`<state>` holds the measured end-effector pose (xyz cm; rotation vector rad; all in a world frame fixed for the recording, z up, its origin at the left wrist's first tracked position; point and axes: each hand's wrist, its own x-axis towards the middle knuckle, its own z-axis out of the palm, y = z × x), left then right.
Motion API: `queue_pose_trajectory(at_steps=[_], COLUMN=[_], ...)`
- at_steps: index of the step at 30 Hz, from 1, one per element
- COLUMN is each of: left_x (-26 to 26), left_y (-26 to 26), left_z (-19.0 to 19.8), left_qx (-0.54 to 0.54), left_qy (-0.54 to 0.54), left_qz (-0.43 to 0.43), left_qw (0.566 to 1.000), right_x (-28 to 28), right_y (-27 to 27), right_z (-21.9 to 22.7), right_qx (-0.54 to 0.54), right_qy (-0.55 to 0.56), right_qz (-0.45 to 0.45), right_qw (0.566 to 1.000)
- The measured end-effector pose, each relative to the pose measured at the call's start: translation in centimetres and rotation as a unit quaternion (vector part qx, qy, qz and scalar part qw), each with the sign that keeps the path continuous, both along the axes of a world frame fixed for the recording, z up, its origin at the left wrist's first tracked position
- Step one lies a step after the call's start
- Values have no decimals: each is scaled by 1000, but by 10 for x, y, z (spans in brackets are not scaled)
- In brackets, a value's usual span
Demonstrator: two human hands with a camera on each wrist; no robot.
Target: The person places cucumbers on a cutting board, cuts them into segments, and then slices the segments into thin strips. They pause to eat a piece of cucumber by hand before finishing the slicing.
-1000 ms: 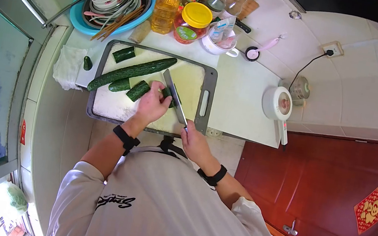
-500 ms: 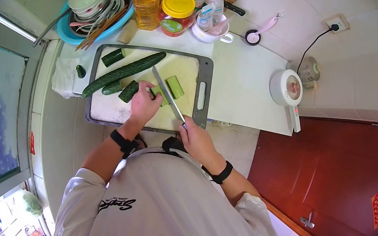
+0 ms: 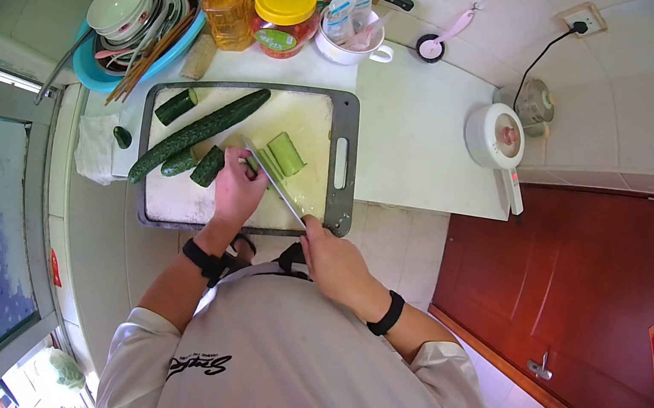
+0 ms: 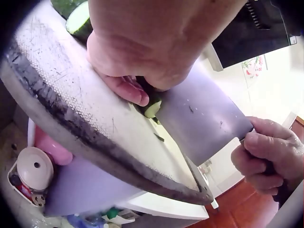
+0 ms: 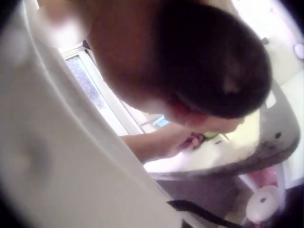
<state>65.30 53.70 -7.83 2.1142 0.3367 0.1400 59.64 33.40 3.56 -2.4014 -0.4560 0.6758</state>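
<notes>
Steadying a cucumber chunk (image 4: 153, 110) on the cutting board (image 3: 318, 126), left grip (image 3: 238, 193) pinching it, right grip (image 3: 332, 262) wrapped round the knife (image 4: 202, 121). Chunk's probably light, firm but kinda slick, so hold its skin sides, clear of the knife.

Head cam's up high, facing down over the whole cutting board (image 3: 311, 119). Left wrist cam's super close, looking past the left hand (image 4: 142, 54) at the right hand (image 4: 273, 159); right wrist cam's tilted, aimed leftward. All three share the board.
</notes>
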Motion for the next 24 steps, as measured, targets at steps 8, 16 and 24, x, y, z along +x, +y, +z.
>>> queue_pose_trajectory(at_steps=[8,16,24], left_x=[2,1,-1], left_y=[-1,-3,-3], left_z=[-1,2,0], left_qx=[-3,24,40], left_qy=[-14,-25,-30], left_qz=[-1,7,3], left_qw=[1000,999,999], right_x=[15,3,-3], right_y=[7,-3,-8], right_z=[-32,-14,13], right_qx=[48,51,14], right_qy=[-45,-64,-13], right_qz=[-25,-13,4], right_qw=[998,997,1000])
